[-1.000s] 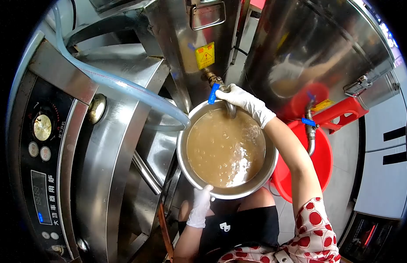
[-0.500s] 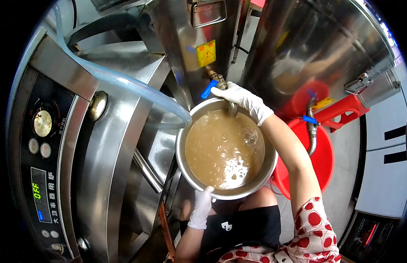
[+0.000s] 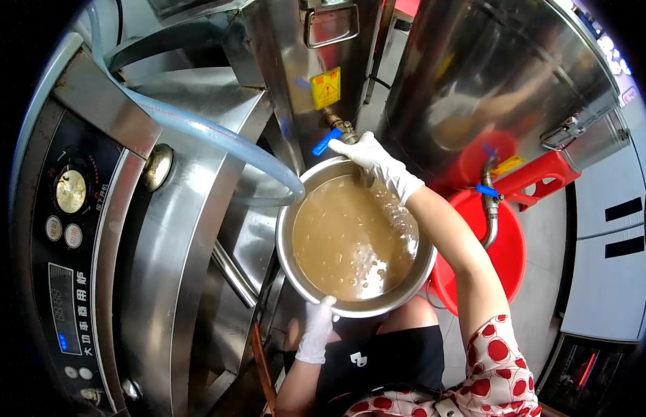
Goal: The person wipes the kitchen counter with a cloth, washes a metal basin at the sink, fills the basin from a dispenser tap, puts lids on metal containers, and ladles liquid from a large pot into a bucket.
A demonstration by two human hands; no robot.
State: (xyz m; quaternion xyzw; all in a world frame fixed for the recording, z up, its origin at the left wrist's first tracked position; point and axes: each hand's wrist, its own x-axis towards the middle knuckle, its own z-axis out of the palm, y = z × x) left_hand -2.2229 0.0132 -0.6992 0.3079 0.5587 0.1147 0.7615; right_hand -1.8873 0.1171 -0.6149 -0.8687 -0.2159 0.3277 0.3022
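A round metal pot (image 3: 287, 260) holds cloudy brown liquid (image 3: 344, 236), with ripples and bubbles at its right side. My left hand (image 3: 317, 329), in a white glove, grips the pot's near rim with the thumb over the edge. At the far rim my right hand (image 3: 377, 164), gloved too, is closed at the tap (image 3: 342, 128), its thumb and fingertips by the blue lever (image 3: 327, 142). The lever points down and left. The tap's spout is mostly hidden under my right hand.
A clear hose (image 3: 218, 137) reaches the pot's left rim. Left stands a steel cooker with a control panel (image 3: 69, 250). Behind are a steel tank with a yellow label (image 3: 326, 89) and a larger tank (image 3: 503, 76); its tap hangs over a red bucket (image 3: 514, 260).
The blue lever has swung from nearly upright to a slant down and left, my right hand moving with it. Liquid at the pot's right side now ripples more. My left hand stays on the rim.
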